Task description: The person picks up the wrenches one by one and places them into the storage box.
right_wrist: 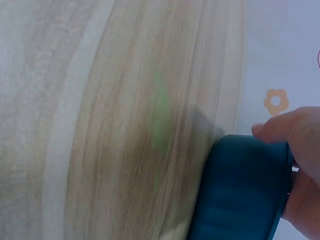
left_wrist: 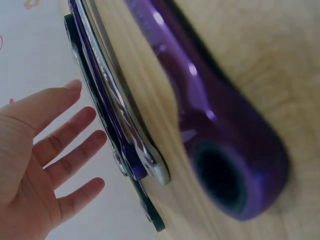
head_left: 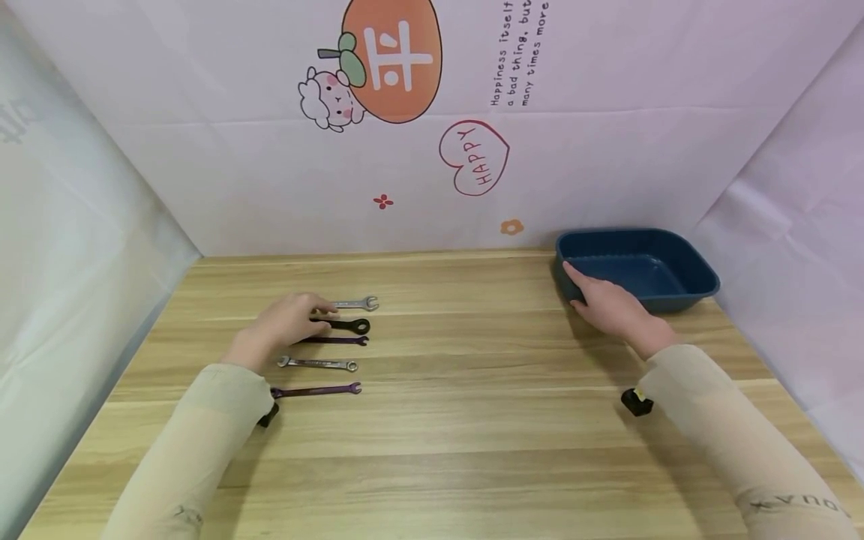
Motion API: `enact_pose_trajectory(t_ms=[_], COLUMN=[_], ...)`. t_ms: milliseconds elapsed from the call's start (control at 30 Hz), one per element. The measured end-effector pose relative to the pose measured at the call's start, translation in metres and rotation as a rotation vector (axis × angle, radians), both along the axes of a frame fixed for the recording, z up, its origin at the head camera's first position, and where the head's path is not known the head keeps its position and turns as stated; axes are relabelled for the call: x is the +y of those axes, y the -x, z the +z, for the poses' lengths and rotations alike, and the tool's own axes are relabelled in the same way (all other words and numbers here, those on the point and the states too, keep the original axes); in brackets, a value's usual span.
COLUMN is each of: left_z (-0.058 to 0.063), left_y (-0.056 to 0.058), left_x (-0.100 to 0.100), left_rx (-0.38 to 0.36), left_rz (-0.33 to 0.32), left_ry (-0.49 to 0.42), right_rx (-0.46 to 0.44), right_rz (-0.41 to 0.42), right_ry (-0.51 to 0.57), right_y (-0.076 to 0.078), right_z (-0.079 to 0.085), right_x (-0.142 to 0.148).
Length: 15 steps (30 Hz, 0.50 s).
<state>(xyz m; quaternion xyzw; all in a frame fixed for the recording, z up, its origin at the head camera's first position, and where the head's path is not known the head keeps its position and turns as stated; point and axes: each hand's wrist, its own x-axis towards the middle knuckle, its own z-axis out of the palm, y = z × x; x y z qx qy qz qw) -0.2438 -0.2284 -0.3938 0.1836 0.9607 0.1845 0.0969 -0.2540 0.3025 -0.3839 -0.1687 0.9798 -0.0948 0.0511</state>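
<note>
My left hand (head_left: 286, 321) hovers over the far end of a row of wrenches, its fingers loosely spread and holding nothing in the left wrist view. Beneath and beside its fingertips are a silver wrench (head_left: 367, 304), a black ring-ended wrench (head_left: 358, 326) and a dark purple wrench (head_left: 344, 340). Closer to me lie a silver combination wrench (head_left: 317, 364) and another purple wrench (head_left: 317, 391), whose ring end looms large in the left wrist view. At the right, my right hand (head_left: 610, 306) grips the near left rim of a blue plastic basin (head_left: 675, 302), fingers over the edge.
The wood-grain table (head_left: 459, 420) meets a white printed cloth backdrop (head_left: 270, 195) at its far edge. Cloth walls also rise on the left and right. The basin stands in the far right corner, close to the backdrop.
</note>
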Motion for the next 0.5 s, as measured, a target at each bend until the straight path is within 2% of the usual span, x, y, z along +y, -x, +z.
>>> enact_pose_trajectory(t_ms=[333, 500], left_z=[-0.0028, -0.0031], left_y=[0.0030, 0.0024], left_x=[0.0011, 0.0013], left_rx=[-0.026, -0.018], left_rz=[-0.042, -0.039], left_ry=[-0.018, -0.016], right_rx=[-0.003, 0.008], right_rz=[0.015, 0.032], right_ry=[0.012, 0.008], right_y=[-0.0068, -0.0082], right_z=[-0.0003, 0.0010], right_x=[-0.0045, -0.0078])
